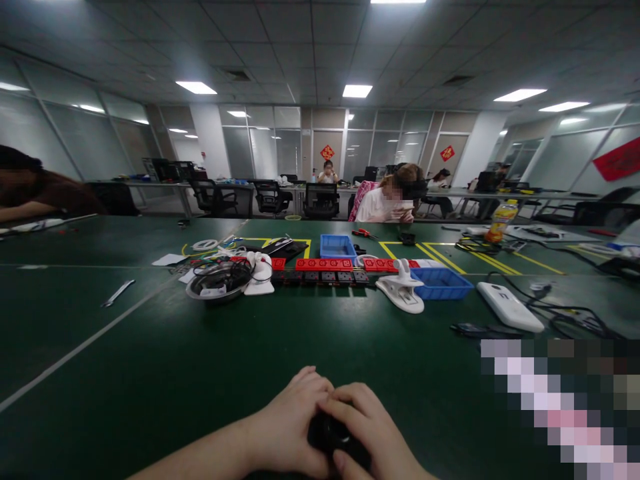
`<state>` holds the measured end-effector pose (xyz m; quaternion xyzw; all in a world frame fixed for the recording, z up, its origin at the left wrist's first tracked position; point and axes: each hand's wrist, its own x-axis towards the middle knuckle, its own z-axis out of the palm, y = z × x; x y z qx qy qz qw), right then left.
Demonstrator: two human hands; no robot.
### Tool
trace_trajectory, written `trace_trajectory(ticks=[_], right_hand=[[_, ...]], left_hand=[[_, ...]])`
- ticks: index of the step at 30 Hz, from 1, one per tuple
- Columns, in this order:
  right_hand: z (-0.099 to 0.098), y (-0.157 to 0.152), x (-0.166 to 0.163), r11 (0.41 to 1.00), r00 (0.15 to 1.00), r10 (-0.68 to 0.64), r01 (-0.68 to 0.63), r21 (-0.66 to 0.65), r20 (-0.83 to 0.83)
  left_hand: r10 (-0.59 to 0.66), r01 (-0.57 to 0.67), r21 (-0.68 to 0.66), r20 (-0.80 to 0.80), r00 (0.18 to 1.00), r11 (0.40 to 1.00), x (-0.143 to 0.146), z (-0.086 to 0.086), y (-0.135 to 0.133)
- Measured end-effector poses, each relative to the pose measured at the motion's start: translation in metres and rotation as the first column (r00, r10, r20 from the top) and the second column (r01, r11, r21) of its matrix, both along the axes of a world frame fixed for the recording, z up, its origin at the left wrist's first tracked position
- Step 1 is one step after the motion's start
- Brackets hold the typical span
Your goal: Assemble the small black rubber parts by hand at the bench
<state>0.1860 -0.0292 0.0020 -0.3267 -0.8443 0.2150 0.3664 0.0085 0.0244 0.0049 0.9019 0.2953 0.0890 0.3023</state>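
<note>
One glossy black rounded object [326, 435], toward the near edge of the dark green tabletop [225, 373], is already grasped by the curled fingers of the right hand [374, 423], the left hand [293, 423] cupped against it, its fingers' closure unclear, and remaining handling does not show.

No lettering could be read with certainty. Two red diamond-shaped signs, one on the door at the middle of the far wall [327, 153] and one on the door farther right [447, 153], bore gold marks too small to make out. The red banner [620, 160] at the right edge showed only faint, blurred figures. The bottle's label [501, 217] and the small dark mark on the white device [520, 315] were likewise illegible.
</note>
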Motion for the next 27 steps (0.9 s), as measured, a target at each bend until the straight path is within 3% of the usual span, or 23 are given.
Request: trace_trajectory(ticks=[6,12,19,27], right_hand=[[-0.008,-0.003,-0.005,0.983,0.983,-0.170,0.164,-0.083,-0.067],[-0.002,-0.007,-0.011,0.958,0.964,-0.266,0.264,-0.113,0.000],[0.006,-0.010,-0.002,0.982,0.982,-0.186,0.186,-0.027,0.021],[0.015,-0.009,0.002,0.998,1.000,0.018,-0.017,0.064,-0.020]], left_hand=[[0.002,-0.005,0.047,0.054,0.999,0.999,0.001,-0.004,-0.002],[0.066,-0.076,0.112,0.094,0.993,0.991,0.005,-0.005,-0.006],[0.028,-0.033,0.046,0.109,0.994,0.998,0.001,-0.006,0.000],[-0.053,0.055,-0.020,0.080,0.995,0.998,-0.002,0.001,0.004]])
